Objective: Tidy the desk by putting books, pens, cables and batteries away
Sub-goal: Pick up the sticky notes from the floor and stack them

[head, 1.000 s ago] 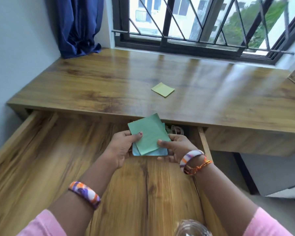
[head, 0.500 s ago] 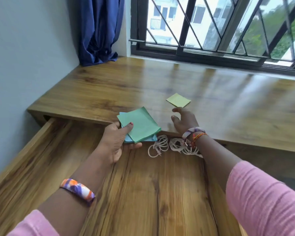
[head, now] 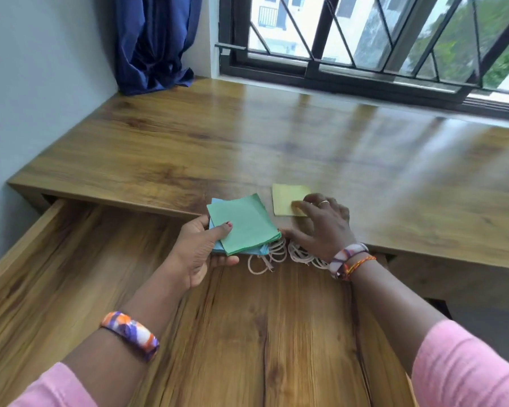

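Note:
My left hand (head: 199, 249) grips a stack of green and blue sticky-note pads (head: 243, 223) over the back of the pulled-out drawer (head: 71, 289), thumb on top. My right hand (head: 321, 223) reaches onto the desk top (head: 276, 142), its fingertips touching the near right corner of a yellow sticky-note pad (head: 285, 199) that lies flat near the desk's front edge. Coiled white cables (head: 276, 254) lie at the back of the drawer, partly hidden under the pads and my right wrist.
A dark blue curtain (head: 153, 45) hangs at the desk's far left corner against the wall. A barred window (head: 365, 39) runs along the back. The wide drawer floor stretches toward me.
My right hand moved forward from the drawer's back edge onto the yellow pad. My left hand keeps the green and blue pads in about the same spot. The camera shifted closer.

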{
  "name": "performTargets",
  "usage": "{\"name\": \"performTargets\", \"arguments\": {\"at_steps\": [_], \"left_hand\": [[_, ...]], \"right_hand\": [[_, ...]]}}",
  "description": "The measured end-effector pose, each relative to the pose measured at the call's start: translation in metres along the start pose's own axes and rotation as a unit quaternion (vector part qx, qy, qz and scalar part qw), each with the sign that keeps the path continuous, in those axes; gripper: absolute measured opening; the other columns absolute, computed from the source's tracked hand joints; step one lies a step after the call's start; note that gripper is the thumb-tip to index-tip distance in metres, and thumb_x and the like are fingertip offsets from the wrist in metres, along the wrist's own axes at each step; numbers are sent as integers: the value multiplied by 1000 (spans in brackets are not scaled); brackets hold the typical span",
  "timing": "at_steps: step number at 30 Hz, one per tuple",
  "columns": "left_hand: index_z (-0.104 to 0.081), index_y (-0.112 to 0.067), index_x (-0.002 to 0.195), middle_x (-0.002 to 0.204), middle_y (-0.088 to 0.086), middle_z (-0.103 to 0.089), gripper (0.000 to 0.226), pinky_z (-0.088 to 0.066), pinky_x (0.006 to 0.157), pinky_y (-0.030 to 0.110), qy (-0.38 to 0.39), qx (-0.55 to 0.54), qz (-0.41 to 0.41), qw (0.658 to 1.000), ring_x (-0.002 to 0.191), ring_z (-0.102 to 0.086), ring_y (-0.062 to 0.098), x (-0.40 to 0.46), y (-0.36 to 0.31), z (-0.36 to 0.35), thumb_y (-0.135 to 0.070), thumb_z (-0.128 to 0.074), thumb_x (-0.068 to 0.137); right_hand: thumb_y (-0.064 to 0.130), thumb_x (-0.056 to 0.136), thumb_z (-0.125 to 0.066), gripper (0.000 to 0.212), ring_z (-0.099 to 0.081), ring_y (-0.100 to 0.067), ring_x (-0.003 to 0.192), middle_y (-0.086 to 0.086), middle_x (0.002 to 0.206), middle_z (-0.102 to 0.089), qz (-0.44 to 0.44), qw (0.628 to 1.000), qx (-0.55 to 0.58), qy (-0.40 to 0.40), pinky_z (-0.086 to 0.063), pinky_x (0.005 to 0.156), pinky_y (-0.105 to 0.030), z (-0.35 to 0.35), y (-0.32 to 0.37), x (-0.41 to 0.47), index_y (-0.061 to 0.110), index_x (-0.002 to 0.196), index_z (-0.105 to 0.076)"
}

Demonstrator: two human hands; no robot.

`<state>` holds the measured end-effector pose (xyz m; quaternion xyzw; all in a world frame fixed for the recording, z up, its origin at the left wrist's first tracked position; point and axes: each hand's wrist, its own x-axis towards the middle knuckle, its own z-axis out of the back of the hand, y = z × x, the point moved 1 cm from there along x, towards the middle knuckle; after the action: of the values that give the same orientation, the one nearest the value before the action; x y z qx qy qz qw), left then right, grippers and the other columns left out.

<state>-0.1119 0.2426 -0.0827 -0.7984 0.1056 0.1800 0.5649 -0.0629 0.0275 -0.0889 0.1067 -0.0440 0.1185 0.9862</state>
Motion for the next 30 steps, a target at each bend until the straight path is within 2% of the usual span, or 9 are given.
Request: {"name": "performTargets", "arguments": {"at_steps": [2, 5, 8, 12, 17, 22, 26, 28, 30], "left_hand": [[-59, -10, 96, 88, 9, -66, 10, -51, 37, 24, -3, 16, 3, 1000, 55, -68, 11, -12, 5, 4, -5, -55, 89], [-60, -10, 94, 87, 9, -66, 8, -52, 38, 23, -6, 46, 12, 999, 56, -68, 11, -31, 14, 15, -5, -55, 89], [-61, -8, 94, 87, 10, -66, 7, -51, 38, 21, -17, 98, 25, 995, 55, -67, 11, -53, 26, 35, -8, -58, 87], [-62, -10, 93, 78, 8, -66, 11, -45, 36, 16, -33, 237, 49, 970, 45, -61, 5, -83, 44, 71, -13, -65, 84], [-62, -8, 89, 69, 7, -63, 10, -42, 33, 16, -36, 325, 93, 940, 40, -56, 4, -119, 58, 105, -14, -66, 83], [-60, -7, 84, 66, 8, -59, 14, -43, 33, 18, -58, 382, 97, 917, 45, -55, 12, -143, 67, 121, -20, -59, 89], [-58, -3, 87, 78, 15, -56, 26, -46, 33, 22, -103, 431, 90, 892, 56, -54, 22, -150, 66, 131, -24, -45, 96], [-58, -1, 87, 79, 18, -57, 23, -50, 35, 25, -92, 437, 106, 888, 56, -56, 25, -155, 61, 133, -16, -43, 96], [-58, -1, 82, 75, 19, -58, 19, -52, 39, 29, -67, 445, 114, 886, 55, -57, 28, -161, 54, 134, -6, -42, 92]], "right_hand": [[43, 75, -70, 44, -46, -28, 120, -3, 123, -58, 18, 998, 9, -59, -28, 96, -38, 2, 2, -14, 21, 112, -65], [16, 84, -59, 27, -53, -27, 114, -2, 122, -63, 40, 997, -7, -62, -35, 92, -35, 14, 13, -30, 18, 109, -69], [14, 89, -50, 26, -60, -30, 101, -7, 112, -68, 66, 995, -30, -73, -42, 83, -35, 23, 28, -53, 15, 107, -70], [18, 85, -52, 20, -65, -34, 76, -8, 88, -71, 131, 989, -23, -69, -51, 60, -36, 21, 55, -106, 15, 95, -69], [20, 88, -45, 23, -64, -32, 82, -6, 94, -67, 185, 979, -68, 54, -30, 56, -26, 7, 94, -168, 19, 105, -61], [12, 86, -46, 24, -61, -30, 74, -8, 91, -66, 269, 942, -99, 172, -32, 49, -22, -16, 134, -208, 15, 102, -64], [31, 87, -57, 33, -62, -29, 97, -6, 108, -66, 305, 909, -27, 284, -45, 70, -29, -29, 155, -232, 20, 118, -61], [41, 85, -60, 38, -60, -26, 101, -5, 109, -67, 279, 896, 10, 346, -46, 76, -30, -35, 157, -234, 20, 116, -63], [44, 84, -60, 35, -61, -26, 98, -6, 104, -69, 240, 900, 39, 362, -48, 78, -30, -38, 155, -229, 18, 107, -67]]}}
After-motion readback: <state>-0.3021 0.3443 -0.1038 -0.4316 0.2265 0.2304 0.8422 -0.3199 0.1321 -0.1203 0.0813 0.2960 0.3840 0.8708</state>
